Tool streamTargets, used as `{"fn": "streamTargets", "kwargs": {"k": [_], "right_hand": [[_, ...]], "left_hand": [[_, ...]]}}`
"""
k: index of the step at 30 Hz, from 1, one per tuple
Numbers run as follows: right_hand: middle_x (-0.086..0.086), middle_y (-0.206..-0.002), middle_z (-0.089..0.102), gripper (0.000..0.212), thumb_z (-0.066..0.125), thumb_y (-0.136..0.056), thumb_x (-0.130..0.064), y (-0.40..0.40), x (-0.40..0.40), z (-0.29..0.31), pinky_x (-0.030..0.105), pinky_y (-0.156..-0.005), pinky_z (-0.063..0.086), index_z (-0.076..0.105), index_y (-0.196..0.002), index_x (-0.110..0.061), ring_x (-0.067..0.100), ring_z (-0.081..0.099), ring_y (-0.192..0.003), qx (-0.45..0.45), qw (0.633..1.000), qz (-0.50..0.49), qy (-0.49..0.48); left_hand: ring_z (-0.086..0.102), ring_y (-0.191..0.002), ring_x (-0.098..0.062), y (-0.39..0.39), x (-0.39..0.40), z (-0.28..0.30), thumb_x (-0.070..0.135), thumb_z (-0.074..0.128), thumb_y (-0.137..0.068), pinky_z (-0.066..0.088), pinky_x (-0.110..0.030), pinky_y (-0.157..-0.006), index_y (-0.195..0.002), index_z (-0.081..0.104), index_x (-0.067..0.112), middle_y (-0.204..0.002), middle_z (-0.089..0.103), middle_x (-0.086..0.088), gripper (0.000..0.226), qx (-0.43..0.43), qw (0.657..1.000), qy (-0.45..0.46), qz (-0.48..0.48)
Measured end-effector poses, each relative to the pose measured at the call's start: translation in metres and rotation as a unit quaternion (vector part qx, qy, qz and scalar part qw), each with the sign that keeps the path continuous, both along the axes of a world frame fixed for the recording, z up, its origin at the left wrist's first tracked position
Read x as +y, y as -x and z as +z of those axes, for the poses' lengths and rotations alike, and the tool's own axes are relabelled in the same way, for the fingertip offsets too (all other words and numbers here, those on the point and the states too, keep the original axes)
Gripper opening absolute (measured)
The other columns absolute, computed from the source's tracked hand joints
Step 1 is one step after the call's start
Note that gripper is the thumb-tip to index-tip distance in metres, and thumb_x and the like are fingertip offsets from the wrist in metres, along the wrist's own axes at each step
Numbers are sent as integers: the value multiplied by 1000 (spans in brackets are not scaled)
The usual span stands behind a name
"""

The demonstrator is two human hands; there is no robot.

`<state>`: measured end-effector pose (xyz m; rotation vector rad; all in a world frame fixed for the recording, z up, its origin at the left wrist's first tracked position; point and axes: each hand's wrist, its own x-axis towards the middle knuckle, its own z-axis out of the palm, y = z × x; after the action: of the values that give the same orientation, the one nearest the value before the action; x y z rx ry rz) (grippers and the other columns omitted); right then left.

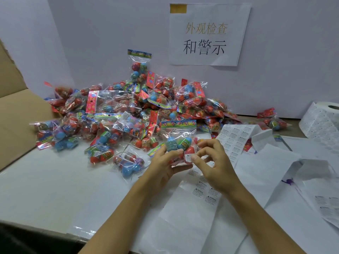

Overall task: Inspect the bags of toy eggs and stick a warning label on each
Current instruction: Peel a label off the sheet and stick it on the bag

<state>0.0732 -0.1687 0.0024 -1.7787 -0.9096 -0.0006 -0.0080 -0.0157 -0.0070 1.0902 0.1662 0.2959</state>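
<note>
A clear bag of toy eggs (178,138) with a colourful header card stands upright in front of me. My left hand (165,162) grips its lower part from the left. My right hand (214,162) presses a small white warning label (189,157) against the bag's lower front with thumb and fingertip. Blue, green and red eggs show inside the bag. Beyond it lies a big pile of bagged eggs (128,110).
A strip of label backing paper (233,136) runs across the table to a label roll (322,120) at the right. A cardboard box flap (16,114) stands at the left. A paper sign (207,33) hangs on the back wall. Loose bags (128,162) lie near my left hand.
</note>
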Motion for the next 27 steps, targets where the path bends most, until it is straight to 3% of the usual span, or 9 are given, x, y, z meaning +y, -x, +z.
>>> {"fn": "streamTargets", "kwargs": {"k": [5,14,19,27], "right_hand": [[-13,-109,51,16,73,-90,-18,1,-1,1,24,-84,51,65,-77,-22,10,53,-112,-20,1000,-7,5],[-12,-102,50,15,75,-89,-17,4,2,2,15,-77,44,66,-77,-19,13,51,-105,-20,999,-30,6],[-10,-103,51,14,75,-89,-17,4,2,2,12,-75,42,67,-77,-17,12,51,-106,-18,999,-38,12],[-14,-100,51,16,76,-89,-17,5,3,-1,12,-74,41,66,-76,-20,11,51,-106,-21,999,-43,12]], "left_hand": [[70,-106,-39,2,-1,-1,-3,79,-80,61,-42,-87,-135,54,0,-122,68,-27,60,-14,1000,-25,-10],[71,-105,-42,1,-1,-4,-14,73,-82,61,-41,-87,-132,54,1,-121,69,-27,56,-25,999,-37,4],[72,-108,-38,2,-3,-3,-4,85,-71,60,-36,-86,-131,55,6,-117,73,-21,67,-35,999,-41,-5],[74,-101,-38,0,-1,-5,-14,70,-79,61,-35,-82,-131,55,9,-117,73,-21,59,-24,999,-35,5]]}}
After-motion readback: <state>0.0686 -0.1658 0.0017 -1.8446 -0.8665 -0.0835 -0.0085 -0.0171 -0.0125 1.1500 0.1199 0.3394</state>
